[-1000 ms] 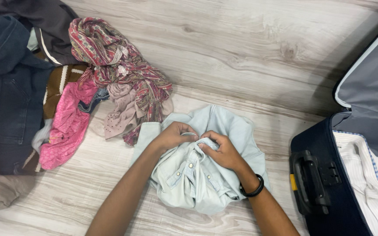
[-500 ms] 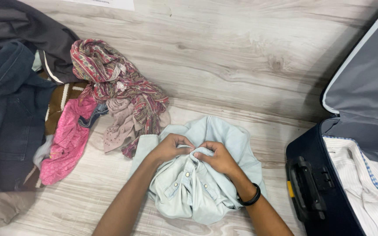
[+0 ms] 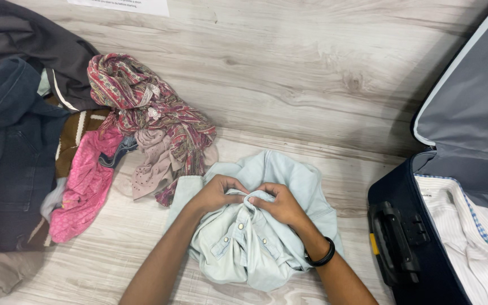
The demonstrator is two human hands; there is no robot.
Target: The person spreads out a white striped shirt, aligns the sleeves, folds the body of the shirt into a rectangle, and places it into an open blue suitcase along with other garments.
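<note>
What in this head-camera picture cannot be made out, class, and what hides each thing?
- Fingertips of left hand and right hand: tucked into folds of the pale blue shirt.
- Suitcase: cut off by the right and bottom edges.
- Striped shirt inside it: partly out of frame.
- Dark jacket: cut by the left edge.
- Paper sheet: cut by the top edge.

A soft, matt pale blue cloth shirt (image 3: pixel 266 237) with small glossy snap buttons is gripped by the left hand (image 3: pixel 217 193) and right hand (image 3: pixel 278 203). Pale, matt wood grain is shown by the floor (image 3: pixel 312 73). A thin woven patterned scarf (image 3: pixel 148 107) is seen crumpled. Smooth dark fabric and hard black plastic are shown by the suitcase (image 3: pixel 408 243).
</note>
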